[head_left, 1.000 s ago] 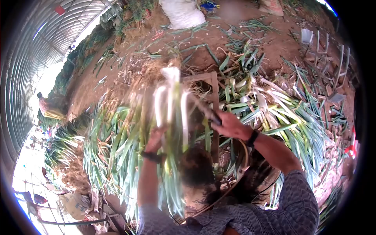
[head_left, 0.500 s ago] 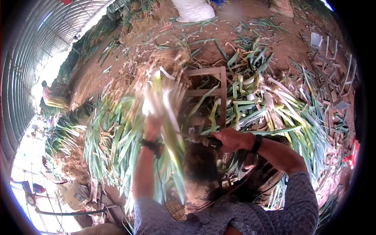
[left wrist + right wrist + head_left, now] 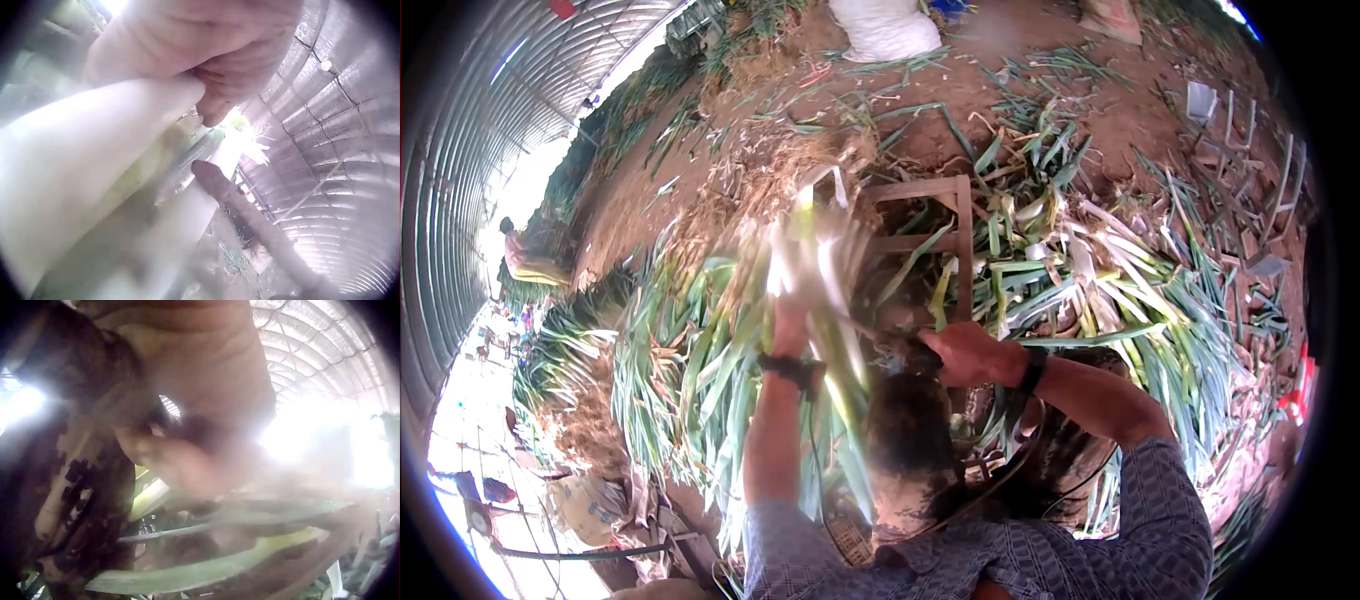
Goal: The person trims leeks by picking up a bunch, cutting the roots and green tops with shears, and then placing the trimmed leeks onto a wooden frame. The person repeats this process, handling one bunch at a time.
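My left hand grips several long green onions by their white stems, roots pointing away and green leaves hanging back toward me. In the left wrist view, its fingers curl over a thick white stem. My right hand grips a slim rod-like tool just right of the bunch. The rod reaches close to the stems, its blunt brown tip by the white part. In the right wrist view, the right hand is blurred and its fingertips are hidden.
A wooden frame stands ahead of the hands. Heaps of green onions lie on the left and on the right. A white sack sits on the soil. A person is far left under the arched roof.
The left hand has moved up along the bunch to the white stems, which now tilt. The right hand has come down and slightly left with the rod-like tool.
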`<state>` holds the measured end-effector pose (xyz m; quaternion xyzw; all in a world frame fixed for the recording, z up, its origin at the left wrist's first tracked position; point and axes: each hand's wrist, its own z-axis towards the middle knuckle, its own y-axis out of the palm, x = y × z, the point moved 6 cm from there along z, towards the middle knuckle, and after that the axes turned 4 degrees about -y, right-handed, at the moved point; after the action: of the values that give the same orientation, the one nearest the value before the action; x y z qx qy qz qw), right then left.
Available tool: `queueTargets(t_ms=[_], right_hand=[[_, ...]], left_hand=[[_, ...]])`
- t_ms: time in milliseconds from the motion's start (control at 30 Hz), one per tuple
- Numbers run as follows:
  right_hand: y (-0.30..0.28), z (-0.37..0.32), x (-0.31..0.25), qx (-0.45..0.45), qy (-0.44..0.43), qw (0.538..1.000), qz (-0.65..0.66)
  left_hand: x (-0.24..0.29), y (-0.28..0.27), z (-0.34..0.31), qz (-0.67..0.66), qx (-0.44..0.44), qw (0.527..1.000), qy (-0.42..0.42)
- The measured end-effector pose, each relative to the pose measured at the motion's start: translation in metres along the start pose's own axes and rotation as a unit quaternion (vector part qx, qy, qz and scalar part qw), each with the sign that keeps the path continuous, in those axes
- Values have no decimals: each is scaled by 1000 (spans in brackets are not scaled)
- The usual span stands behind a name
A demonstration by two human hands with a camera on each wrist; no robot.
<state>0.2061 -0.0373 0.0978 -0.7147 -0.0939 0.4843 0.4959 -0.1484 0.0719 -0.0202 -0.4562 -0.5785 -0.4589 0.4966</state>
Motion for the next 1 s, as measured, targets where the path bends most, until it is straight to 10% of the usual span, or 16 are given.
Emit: queueTargets(t_ms=[433,767,833,867,933,1000], right_hand=[[8,-1,4,42,6,998,41],[8,-3,4,-52,19,997,53],[10,-4,8,-70,17,996,53],[13,-5,9,-83,18,995,55],[16,-8,6,-96,15,993,61],[8,-9,-2,-90,5,994,63]], left_hand=[[4,-12,-16,123,-19,988,88],[16,26,-80,13,-40,992,-122],[35,38,-85,29,-17,996,-77],[47,35,-81,149,-115,976,112],[-9,-18,-42,81,21,994,68],[56,22,-67,-8,37,999,-3]])
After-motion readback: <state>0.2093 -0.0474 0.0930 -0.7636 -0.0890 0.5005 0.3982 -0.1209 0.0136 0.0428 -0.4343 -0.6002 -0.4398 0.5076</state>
